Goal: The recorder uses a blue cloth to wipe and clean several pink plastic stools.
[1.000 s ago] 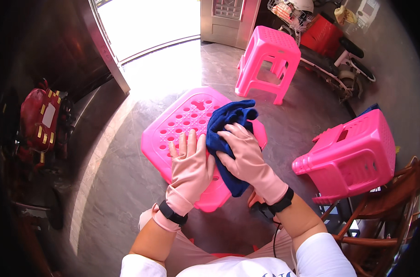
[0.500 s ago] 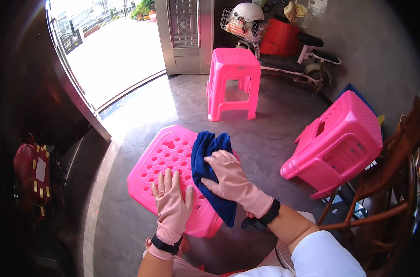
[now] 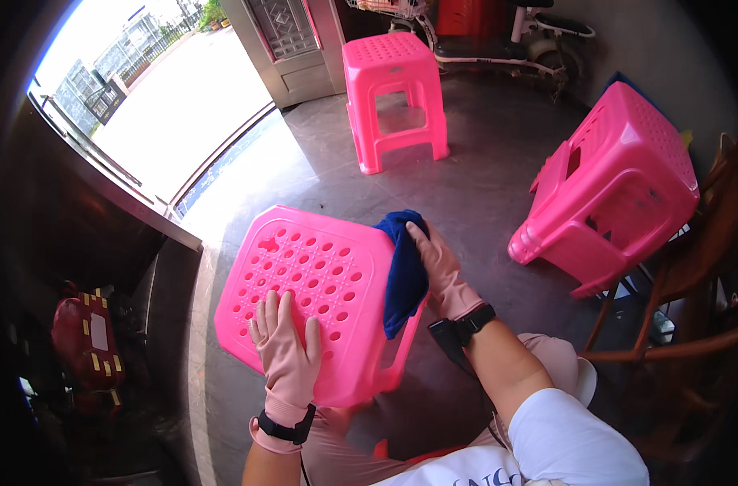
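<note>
A pink plastic stool (image 3: 365, 279) with a perforated seat stands tilted in front of me. My left hand (image 3: 288, 352), in a pale pink rubber glove, lies on the near part of its seat, fingers stretched out. At the stool's right edge my right hand (image 3: 446, 275), gloved alike, presses a dark blue cloth (image 3: 405, 271) against the side. The cloth drapes down along the upper leg area. Part of the right fingers is hidden behind the cloth.
Another pink stool (image 3: 395, 69) stands farther off, and stacked pink stools (image 3: 620, 190) are at the right. A wooden chair (image 3: 669, 300) is beside them. An electric scooter (image 3: 498, 53) is parked at the back. The open door (image 3: 292, 49) is at the far left; a red object (image 3: 85, 340) lies at left.
My right hand has moved the blue cloth from the seat top to the stool's right side. The stool is tilted more, and the view has shifted. My left hand stays on the seat.
</note>
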{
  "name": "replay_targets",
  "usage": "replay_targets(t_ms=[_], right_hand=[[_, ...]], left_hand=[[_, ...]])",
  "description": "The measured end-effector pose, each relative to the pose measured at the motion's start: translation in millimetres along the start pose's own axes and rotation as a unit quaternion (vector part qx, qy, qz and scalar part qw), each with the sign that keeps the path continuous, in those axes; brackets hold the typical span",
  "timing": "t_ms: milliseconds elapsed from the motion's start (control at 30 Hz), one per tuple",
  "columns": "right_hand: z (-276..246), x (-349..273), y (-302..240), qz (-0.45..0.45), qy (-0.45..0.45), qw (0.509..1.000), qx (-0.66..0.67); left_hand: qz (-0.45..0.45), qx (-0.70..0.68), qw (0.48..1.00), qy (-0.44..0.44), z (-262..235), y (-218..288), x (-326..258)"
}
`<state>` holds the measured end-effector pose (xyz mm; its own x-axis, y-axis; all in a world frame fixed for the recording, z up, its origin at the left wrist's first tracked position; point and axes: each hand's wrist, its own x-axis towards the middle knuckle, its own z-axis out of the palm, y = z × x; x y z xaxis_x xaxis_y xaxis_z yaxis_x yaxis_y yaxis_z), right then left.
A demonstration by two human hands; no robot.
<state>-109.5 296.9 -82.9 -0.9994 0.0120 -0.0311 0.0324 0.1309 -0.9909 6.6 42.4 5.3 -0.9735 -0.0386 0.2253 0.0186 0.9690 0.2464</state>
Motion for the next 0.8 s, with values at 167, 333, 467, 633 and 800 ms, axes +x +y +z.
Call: replay_targets(t_ms=[167, 333, 467, 633, 800], right_hand=[[20.7, -37.9, 9.9, -0.046, 0.142, 0.984, 0.092], [24.3, -17.1, 31.1, -0.103, 0.099, 0.980, 0.136], [-7.7, -2.8, 230.0, -0.115, 0.149, 0.875, -0.445], [32.0, -32.6, 123.6, 0.099, 0.114, 0.987, -0.056], [8.3, -11.5, 46.7, -0.055, 0.086, 0.980, 0.169]], left_hand=[[0.012, 0.008, 1.000, -0.025, 0.2, 1.2, 2.5], [0.022, 0.002, 1.000, -0.023, -5.5, 3.9, -0.3], [0.048, -0.016, 0.998, -0.047, 5.5, 24.7, 10.7], [0.026, 0.017, 0.998, -0.057, -4.0, 2.7, 3.4], [0.032, -0.005, 0.998, -0.059, -4.0, 5.9, 6.1]])
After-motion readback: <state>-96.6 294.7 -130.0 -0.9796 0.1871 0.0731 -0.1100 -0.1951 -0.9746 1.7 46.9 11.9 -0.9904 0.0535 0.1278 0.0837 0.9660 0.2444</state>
